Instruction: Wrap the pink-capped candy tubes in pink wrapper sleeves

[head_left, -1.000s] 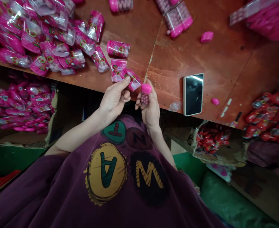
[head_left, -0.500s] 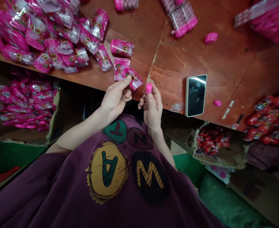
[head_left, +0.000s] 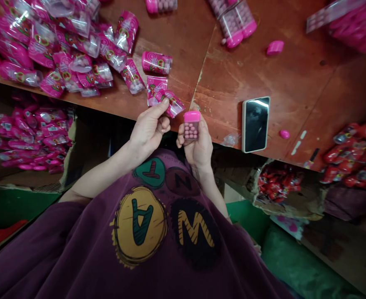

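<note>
My right hand (head_left: 196,143) is closed around a small clear candy box (head_left: 191,125) with a pink cap, filled with pink balls, held upright at the table's near edge. My left hand (head_left: 148,129) pinches a pink printed plastic sleeve (head_left: 171,102) between thumb and forefinger, just left of the box. Both hands hover over the front edge of the brown wooden table (head_left: 233,83), a little apart from each other.
A heap of pink wrapped packs (head_left: 61,45) covers the table's left. Unwrapped candy boxes (head_left: 235,25) lie at the back, loose pink caps (head_left: 275,47) nearby. A phone (head_left: 255,123) lies right of my hands. Cartons of pink packs (head_left: 30,137) and red packs (head_left: 278,180) stand below.
My right hand has turned the candy box so its flat clear face shows the pink balls; half a second ago only the cap showed. My left hand has kept its pinch on the sleeve.
</note>
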